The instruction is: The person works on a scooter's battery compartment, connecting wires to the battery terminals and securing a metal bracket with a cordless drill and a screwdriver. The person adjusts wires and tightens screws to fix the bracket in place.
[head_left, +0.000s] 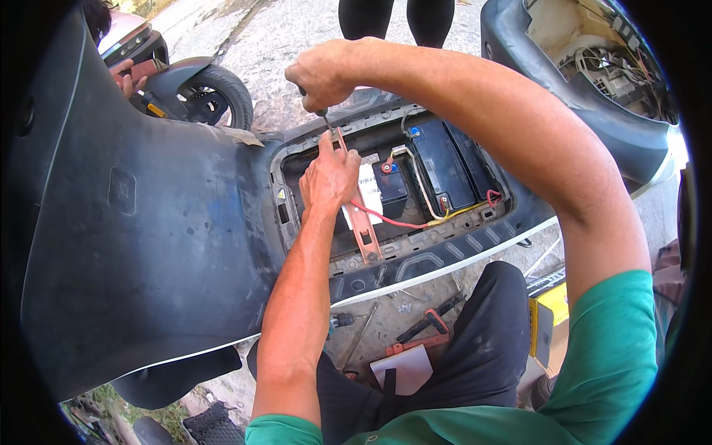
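My right hand [324, 74] is closed around the dark handle of a screwdriver [322, 113], whose shaft points down at the far end of a reddish metal bar [363, 226]. That bar lies across the open battery compartment [288, 167] of a scooter's footboard. My left hand [331, 176] rests over the bar's far part, index finger stretched toward the screwdriver tip and the other fingers curled on the bar. Beside it a white label [368, 194] shows. Black batteries [443, 163] sit to the right, with red and yellow wires [404, 223] at their terminals.
The scooter's dark front panel [163, 215] fills the left. Tools and a red bracket [419, 343] lie on the ground by my knee, near a yellow box [550, 315]. At far left a person's hand [127, 80] holds something reddish; someone's legs [397, 18] stand beyond.
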Available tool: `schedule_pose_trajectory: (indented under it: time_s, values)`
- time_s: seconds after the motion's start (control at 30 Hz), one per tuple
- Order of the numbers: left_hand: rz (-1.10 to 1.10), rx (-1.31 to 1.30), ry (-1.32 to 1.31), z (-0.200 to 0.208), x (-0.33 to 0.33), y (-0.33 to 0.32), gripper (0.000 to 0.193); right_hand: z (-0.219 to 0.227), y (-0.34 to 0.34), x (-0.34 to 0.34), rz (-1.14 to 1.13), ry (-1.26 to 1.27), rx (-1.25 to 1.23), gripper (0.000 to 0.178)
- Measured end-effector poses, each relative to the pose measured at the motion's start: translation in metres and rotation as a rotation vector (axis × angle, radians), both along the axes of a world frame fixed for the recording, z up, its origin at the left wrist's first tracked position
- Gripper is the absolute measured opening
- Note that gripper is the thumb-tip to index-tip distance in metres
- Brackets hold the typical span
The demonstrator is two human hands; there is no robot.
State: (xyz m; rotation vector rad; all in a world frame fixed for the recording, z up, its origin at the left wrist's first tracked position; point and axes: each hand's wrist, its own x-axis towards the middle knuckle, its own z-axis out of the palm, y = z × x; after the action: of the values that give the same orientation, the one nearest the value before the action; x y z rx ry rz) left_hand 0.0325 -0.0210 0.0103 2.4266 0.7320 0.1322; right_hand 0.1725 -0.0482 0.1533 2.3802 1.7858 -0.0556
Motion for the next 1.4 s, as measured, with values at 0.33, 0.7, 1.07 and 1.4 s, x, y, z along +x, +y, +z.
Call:
schedule_pose_trajectory:
  time_s: [0.33, 0.7, 1.07, 1.4]
  values:
    - [0.004, -0.001, -0.012, 0.000, -0.001, 0.001, 0.075, -0.010, -0.005, -0.004, 0.036, 0.001, 0.196, 0.041]
    - [0.004, 0.006, -0.029, -0.002, -0.002, 0.003, 0.075, -0.007, -0.004, -0.010, 0.000, -0.105, 0.139, 0.045]
    - [0.002, 0.000, -0.042, -0.004, 0.001, 0.000, 0.075, -0.013, 0.002, -0.008, -0.069, -0.125, 0.056, 0.047]
    - [0.026, -0.011, -0.030, -0.001, 0.001, -0.001, 0.074, -0.030, 0.010, -0.007, -0.083, -0.116, 0.216, 0.034]
